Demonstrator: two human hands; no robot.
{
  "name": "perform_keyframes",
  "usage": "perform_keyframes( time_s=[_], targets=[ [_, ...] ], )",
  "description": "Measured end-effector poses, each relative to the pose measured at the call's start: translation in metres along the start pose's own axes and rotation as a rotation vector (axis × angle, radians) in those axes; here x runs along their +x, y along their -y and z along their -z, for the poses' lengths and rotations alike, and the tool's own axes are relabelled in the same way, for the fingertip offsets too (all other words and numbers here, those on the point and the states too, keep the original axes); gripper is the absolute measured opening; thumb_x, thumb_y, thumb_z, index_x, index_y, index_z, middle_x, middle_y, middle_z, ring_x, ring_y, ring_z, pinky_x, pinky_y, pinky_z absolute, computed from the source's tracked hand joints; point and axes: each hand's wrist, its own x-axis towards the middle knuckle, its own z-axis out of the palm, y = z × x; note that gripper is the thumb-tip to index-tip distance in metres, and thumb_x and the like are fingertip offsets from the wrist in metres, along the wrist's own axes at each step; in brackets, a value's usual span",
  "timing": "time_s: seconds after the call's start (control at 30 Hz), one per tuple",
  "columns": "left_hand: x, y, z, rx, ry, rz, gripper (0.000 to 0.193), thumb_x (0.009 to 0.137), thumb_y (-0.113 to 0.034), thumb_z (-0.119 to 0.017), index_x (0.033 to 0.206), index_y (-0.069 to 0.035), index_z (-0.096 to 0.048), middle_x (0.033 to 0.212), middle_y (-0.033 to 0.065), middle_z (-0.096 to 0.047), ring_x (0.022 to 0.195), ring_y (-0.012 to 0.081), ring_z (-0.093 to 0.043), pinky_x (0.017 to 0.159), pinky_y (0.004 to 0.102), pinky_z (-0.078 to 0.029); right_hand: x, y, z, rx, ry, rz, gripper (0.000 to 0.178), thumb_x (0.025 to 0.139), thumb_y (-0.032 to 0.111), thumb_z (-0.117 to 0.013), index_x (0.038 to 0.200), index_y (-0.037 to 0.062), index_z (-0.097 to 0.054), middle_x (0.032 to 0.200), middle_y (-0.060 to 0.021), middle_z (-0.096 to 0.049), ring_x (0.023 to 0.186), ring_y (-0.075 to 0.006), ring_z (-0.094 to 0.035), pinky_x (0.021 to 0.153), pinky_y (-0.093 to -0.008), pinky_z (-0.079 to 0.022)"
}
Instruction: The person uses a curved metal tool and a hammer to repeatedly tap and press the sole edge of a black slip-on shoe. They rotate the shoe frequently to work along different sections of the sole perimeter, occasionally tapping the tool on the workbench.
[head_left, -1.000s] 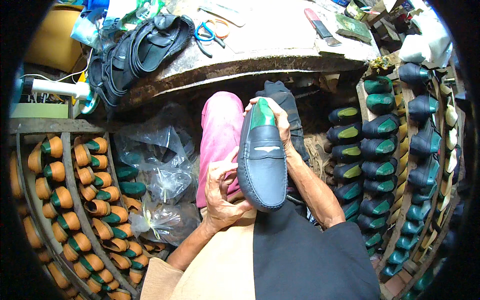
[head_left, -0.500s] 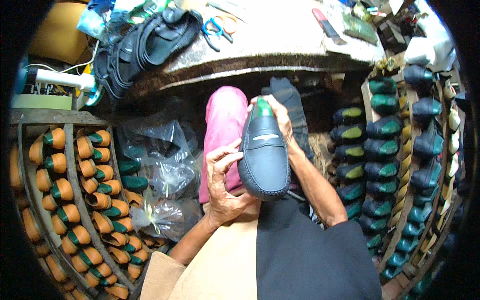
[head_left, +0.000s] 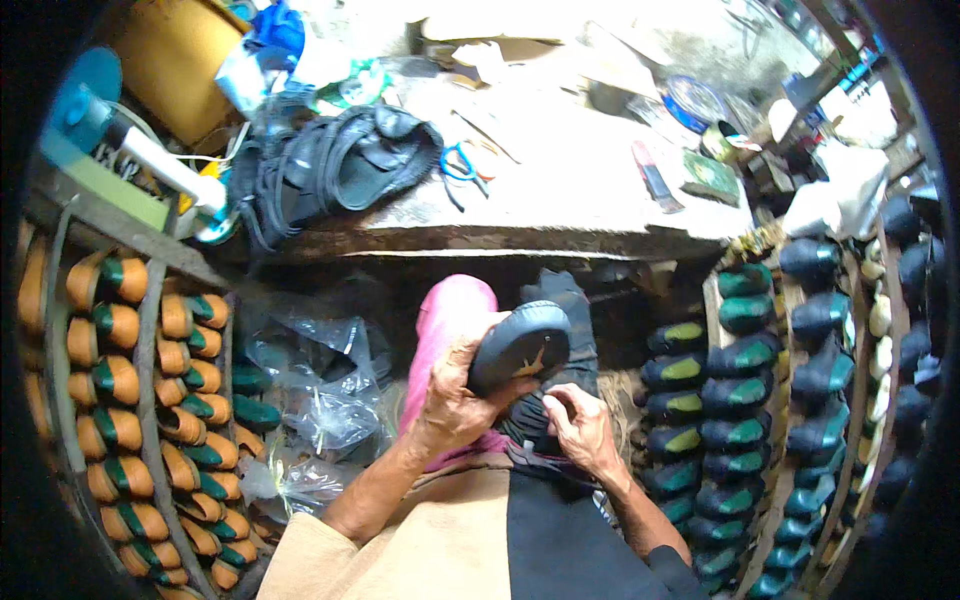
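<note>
My left hand [head_left: 455,400] grips a black loafer [head_left: 515,345] above my lap. The shoe is tipped so one rounded end faces up, with a small tan, pointed mark on it. Just below and to the right of the shoe is my right hand [head_left: 585,430], apart from it or barely touching. Its thumb and fingers are pinched together, and what they hold, if anything, is too small to make out. Under the hands are my pink-covered left knee [head_left: 450,310] and dark-covered right knee [head_left: 560,295].
Ahead stands a workbench [head_left: 570,205] with black sandals [head_left: 370,165], blue-and-orange-handled scissors [head_left: 460,163], a red-handled knife [head_left: 656,178] and a green block [head_left: 711,176]. Orange shoes [head_left: 118,385] fill racks at left; dark shoes [head_left: 738,390] with green inside line the right. Clear plastic bags [head_left: 335,400] lie left of my legs.
My right hand has let go of the loafer's far end and come down beside it. The left hand has turned and tilted the shoe. The view has lifted, showing more bench.
</note>
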Motion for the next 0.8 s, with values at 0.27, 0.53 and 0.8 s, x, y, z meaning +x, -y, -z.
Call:
perform_keyframes(
  time_s=[0.27,0.53,0.8],
  targets=[
    [0.059,-0.006,-0.01,0.467,0.268,-0.342,0.074,0.08,-0.017,-0.096,0.148,-0.01,-0.069,0.129,0.0131,-0.074,0.118,0.0385,-0.07,0.107,0.0522,-0.054,0.001,-0.144,0.089,-0.17,-0.326,-0.154,0.02,0.108,0.017,-0.072,0.105,-0.0024,-0.075,0.077,-0.0065,-0.073,0.066,-0.0118,-0.067,0.061,-0.0321,-0.053],
    [0.075,0.018,-0.047,0.774,0.57,-0.231,0.069,0.087,-0.026,-0.09,0.151,-0.014,-0.066,0.131,0.0111,-0.067,0.124,0.0371,-0.06,0.112,0.0532,-0.047,0.18,-0.301,0.106,-0.351,-0.452,-0.365,0.064,0.1,0.049,-0.078,0.13,-0.0074,-0.072,0.116,-0.0296,-0.081,0.109,-0.0422,-0.079,0.094,-0.0527,-0.06],
    [0.084,0.013,-0.054,0.809,0.559,-0.156,0.068,0.082,-0.021,-0.093,0.146,-0.013,-0.069,0.131,0.0106,-0.072,0.125,0.0365,-0.066,0.117,0.0528,-0.045,0.357,-0.294,0.01,-0.277,0.038,-0.431,0.049,0.099,0.042,-0.081,0.113,-0.003,-0.069,0.092,-0.0182,-0.076,0.076,-0.0288,-0.073,0.068,-0.0473,-0.057]
  ],
)
